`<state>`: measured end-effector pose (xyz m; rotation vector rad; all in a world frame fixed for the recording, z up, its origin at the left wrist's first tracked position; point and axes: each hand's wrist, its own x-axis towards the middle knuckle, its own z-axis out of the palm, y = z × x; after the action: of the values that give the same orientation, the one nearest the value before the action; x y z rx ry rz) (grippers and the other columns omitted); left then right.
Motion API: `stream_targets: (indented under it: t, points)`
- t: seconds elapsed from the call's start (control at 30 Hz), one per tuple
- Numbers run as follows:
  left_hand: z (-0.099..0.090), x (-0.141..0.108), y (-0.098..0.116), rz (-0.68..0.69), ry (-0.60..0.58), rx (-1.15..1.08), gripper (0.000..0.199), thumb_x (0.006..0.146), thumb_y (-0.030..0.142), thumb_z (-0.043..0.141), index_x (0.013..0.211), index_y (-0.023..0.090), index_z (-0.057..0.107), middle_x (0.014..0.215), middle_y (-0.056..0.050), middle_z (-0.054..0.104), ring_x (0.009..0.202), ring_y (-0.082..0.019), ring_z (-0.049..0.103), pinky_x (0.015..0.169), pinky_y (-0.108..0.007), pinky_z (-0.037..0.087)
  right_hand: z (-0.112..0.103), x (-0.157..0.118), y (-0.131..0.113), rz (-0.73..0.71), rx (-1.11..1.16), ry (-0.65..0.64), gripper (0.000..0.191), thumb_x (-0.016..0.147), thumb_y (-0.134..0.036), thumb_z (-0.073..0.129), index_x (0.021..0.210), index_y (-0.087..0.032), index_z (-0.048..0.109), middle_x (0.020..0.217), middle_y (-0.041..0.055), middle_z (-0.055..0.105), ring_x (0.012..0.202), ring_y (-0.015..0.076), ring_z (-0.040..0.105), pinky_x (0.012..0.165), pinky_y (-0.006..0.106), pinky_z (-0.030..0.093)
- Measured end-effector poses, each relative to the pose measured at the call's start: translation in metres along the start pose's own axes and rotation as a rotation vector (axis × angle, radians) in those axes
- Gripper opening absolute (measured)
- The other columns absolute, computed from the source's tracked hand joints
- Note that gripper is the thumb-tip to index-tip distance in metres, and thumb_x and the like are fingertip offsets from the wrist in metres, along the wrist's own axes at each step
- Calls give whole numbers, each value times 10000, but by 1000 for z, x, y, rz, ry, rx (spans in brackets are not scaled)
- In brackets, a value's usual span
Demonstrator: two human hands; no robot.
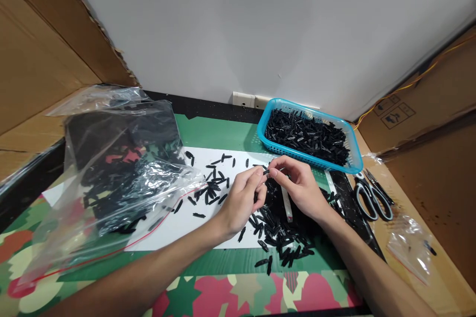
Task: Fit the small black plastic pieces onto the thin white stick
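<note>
Over the work surface, my left hand [243, 200] and my right hand [297, 183] meet with their fingertips pinched on one small black plastic piece [266, 172]. Its exact kind is too small to make out. Many similar black pieces [273, 230] lie heaped below my right hand, and others are scattered on a white sheet [226, 230] left of my hands. A whitish strip [286, 205] lies in the heap under my right hand. Beyond my right hand, a blue plastic basket [263, 124] holds a mass of the same black pieces.
A clear zip bag [137, 183] with black pieces lies at left. Scissors [372, 198] and a small clear bag [409, 247] rest on cardboard at right. Cardboard walls [435, 143] stand on both sides, with a grey wall [260, 25] and sockets [244, 99] behind.
</note>
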<state>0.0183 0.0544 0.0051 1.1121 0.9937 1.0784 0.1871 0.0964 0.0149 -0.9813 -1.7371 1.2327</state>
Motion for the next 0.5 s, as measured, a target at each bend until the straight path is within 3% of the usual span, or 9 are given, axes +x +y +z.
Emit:
stream_targets:
  t: [0.13, 0.27, 0.43, 0.5]
  points:
    - [0, 2, 0, -31, -4, 12, 482, 1072, 516, 381, 688, 224, 386, 438, 81, 389, 406, -83, 282, 522, -255, 294, 0, -2, -3, -80, -171, 63, 202, 1026, -351, 622, 885, -214, 666, 827, -3, 638, 788, 172, 551, 747, 324, 403]
    - [0, 2, 2, -25, 1, 26, 487, 1075, 512, 376, 690, 217, 418, 437, 70, 394, 417, -90, 310, 488, -255, 257, 1, -4, -6, -236, -377, 127, 161, 1027, -259, 607, 877, -213, 641, 845, 4, 654, 815, 181, 547, 784, 349, 394]
    - [-1, 1, 2, -9, -7, 2, 475, 1082, 506, 358, 717, 211, 434, 441, 75, 396, 408, -80, 307, 475, -240, 255, 0, -6, -7, -321, -471, 144, 140, 1025, -199, 592, 888, -213, 623, 845, 10, 671, 804, 181, 571, 770, 351, 412]
    - [-1, 1, 2, -10, -7, -21, 454, 1076, 500, 370, 737, 208, 448, 442, 81, 391, 394, -73, 291, 458, -230, 234, -8, -5, -8, -462, -608, 184, 115, 1011, -169, 605, 904, -210, 622, 851, 16, 694, 817, 185, 593, 787, 359, 416]
